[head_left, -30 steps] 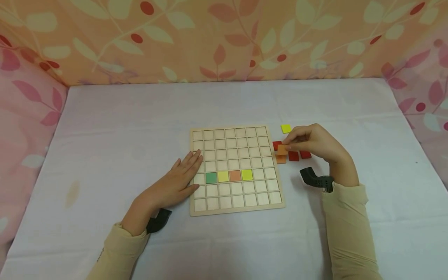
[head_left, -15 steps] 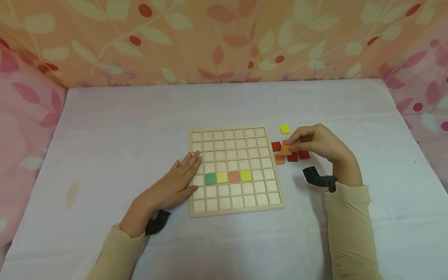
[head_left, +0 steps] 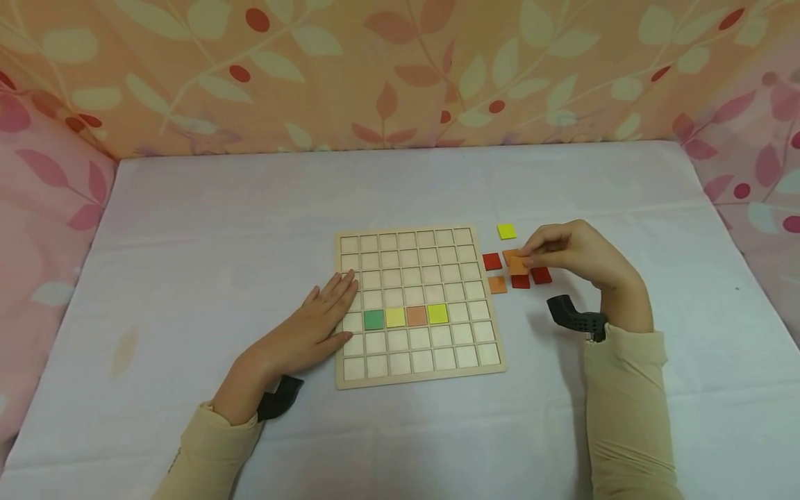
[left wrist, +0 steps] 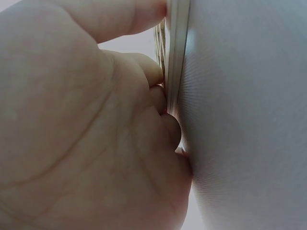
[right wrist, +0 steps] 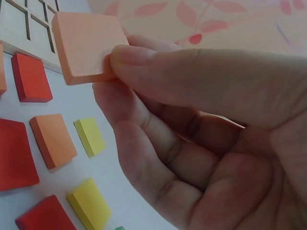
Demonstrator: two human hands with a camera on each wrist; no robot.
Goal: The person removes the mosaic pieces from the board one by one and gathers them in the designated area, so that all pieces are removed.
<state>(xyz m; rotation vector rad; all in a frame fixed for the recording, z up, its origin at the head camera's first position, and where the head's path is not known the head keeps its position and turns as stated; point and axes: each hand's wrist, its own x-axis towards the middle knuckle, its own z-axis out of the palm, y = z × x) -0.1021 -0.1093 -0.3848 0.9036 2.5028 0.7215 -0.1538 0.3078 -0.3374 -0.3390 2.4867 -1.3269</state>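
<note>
My left hand (head_left: 315,323) lies flat over the left edge of a wooden grid board (head_left: 421,377), fingers straight and fingertips on its cells. In the left wrist view, the palm (left wrist: 91,129) stands beside the board's edge (left wrist: 178,52). Thumb and fingertips of my right hand (head_left: 581,255) pinch an orange square tile (right wrist: 88,45) above the loose tiles right of the board. One row of the board holds a green tile (head_left: 373,320), a yellow tile (head_left: 395,317), an orange tile (head_left: 416,316) and a brighter yellow tile (head_left: 437,314).
Beneath and around the right hand lie red tiles (head_left: 492,261), orange tiles (head_left: 497,285) and a yellow tile (head_left: 506,231). The right wrist view shows another yellow tile (right wrist: 89,205) closer in. A white cloth (head_left: 250,208) covers the table, and patterned fabric (head_left: 400,76) hangs behind it.
My right hand has shifted slightly to the right with the orange tile, uncovering more of the red tile by the board and a loose orange tile. The left hand stays on the board.
</note>
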